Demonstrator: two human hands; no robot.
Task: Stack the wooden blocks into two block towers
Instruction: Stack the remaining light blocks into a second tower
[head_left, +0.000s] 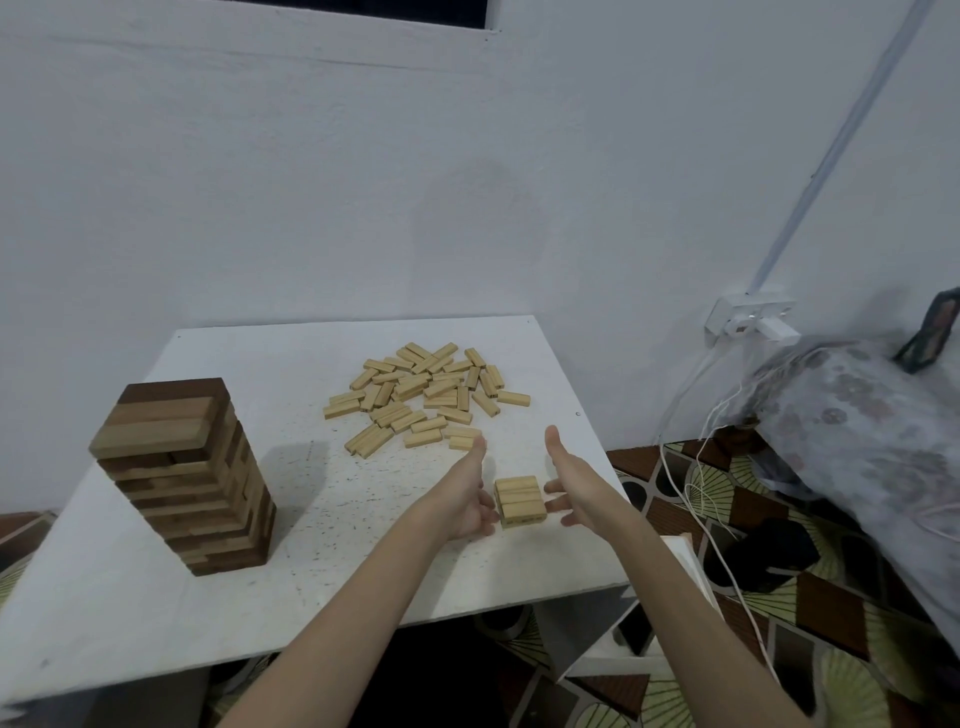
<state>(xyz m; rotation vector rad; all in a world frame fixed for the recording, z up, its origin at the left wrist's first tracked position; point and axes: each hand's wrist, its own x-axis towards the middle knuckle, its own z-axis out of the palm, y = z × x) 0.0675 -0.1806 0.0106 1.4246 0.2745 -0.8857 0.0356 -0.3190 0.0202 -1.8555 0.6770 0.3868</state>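
a: what stands at the left of the bench (363, 571)?

b: a tall tower (189, 475) of mixed dark and light wooden blocks, upright, near the left front edge. its top layers sit a little askew.

a: and further right?

b: a loose pile of pale blocks (426, 397) lies scattered toward the back middle of the white bench, most of them flat, some overlapping.

a: where are the hands?

b: both reach in from the front. the left hand (467, 501) has its grip open, fingers straight, palm turned toward a small stack (519, 501) of pale blocks; its fingertips are just beside the stack's left face, and i cannot tell whether they touch.

a: the stack itself?

b: low, a couple of layers, near the right front of the bench, between the two hands.

a: and the right one?

b: the right hand (574, 486) is open too, thumb up, fingers spread toward the stack's right side, close but apart. further right, white cables (691, 483) hang from a wall socket (748, 317) over a patterned floor (779, 597).
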